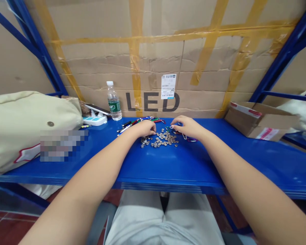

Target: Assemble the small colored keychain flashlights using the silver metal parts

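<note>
My left hand point(146, 128) is over the left side of a pile of small round metal pieces point(165, 139), its fingers curled together. Whatever they pinch is too small or hidden to make out. Shinier silver bits point(143, 141) lie just below that hand. To the right of the pile, my right hand point(185, 125) is curved low over the table, thumb and forefinger slightly apart. Beneath it lie coloured carabiner-like clips point(192, 139), partly covered by the hand. Behind my left hand is a bunch of coloured pen-like sticks point(127, 125), partly hidden by my wrist.
A water bottle point(114, 103) and a white power strip point(95, 120) stand at the back left of the blue table point(153, 166). A cream bag point(33, 119) fills the left side. An open cardboard box point(257, 120) sits at right. A large taped carton point(99, 64) forms the back.
</note>
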